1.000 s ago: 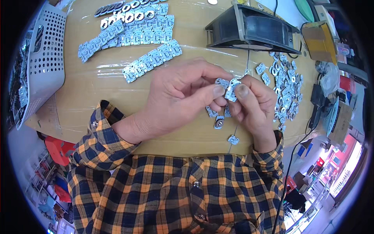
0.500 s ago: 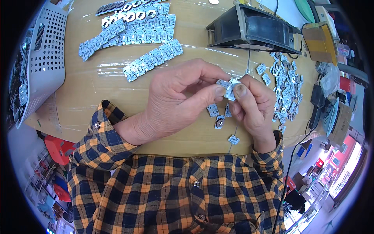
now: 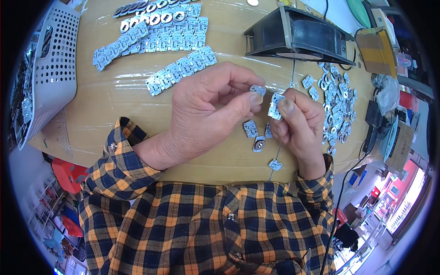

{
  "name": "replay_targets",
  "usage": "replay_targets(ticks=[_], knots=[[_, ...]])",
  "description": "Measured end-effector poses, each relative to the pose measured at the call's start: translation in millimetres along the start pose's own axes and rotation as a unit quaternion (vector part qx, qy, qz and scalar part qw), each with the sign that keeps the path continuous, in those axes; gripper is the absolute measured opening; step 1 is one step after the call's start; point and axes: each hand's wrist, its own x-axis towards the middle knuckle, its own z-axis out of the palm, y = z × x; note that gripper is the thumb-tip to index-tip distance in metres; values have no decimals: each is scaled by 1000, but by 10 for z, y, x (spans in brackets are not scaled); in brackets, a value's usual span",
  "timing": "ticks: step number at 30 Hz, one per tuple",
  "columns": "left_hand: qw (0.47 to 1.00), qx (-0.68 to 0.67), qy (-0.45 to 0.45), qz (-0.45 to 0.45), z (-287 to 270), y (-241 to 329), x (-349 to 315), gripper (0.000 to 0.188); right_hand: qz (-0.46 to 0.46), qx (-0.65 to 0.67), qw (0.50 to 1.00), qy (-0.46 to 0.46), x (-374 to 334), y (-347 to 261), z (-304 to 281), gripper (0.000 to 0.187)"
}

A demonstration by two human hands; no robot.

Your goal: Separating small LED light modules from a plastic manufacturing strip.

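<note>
Viewed from above, a person's two bare hands are raised over a tan worktop (image 3: 110,96), just apart from each other, each pinching something small. The left hand (image 3: 206,110) grips a small silvery-blue plate (image 3: 258,90) between thumb and fingers. The right hand (image 3: 298,121) clamps a second plate (image 3: 275,107) under its thumb, beside the first and not touching it. Below them lie a few loose pieces (image 3: 250,129), one bearing a dark round part (image 3: 259,144). Beyond the left hand runs a slanting strip of joined plates (image 3: 181,71), with more rows (image 3: 176,37) farther back, some topped by rings. A heap of similar pieces (image 3: 338,103) spreads to the right, near a black boxy device (image 3: 316,39). A pale perforated basket (image 3: 64,50) stands at far left. The sleeves are checked orange and navy.
</note>
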Motion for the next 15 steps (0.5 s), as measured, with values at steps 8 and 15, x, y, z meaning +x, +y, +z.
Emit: replay_targets(ticks=[8,15], knots=[[1000,12,17,-20,9,11,8,19,79,61,995,0,116,-74,-29,31],[999,16,38,-18,-30,-6,41,20,51,-67,996,-2,209,-117,-14,29]])
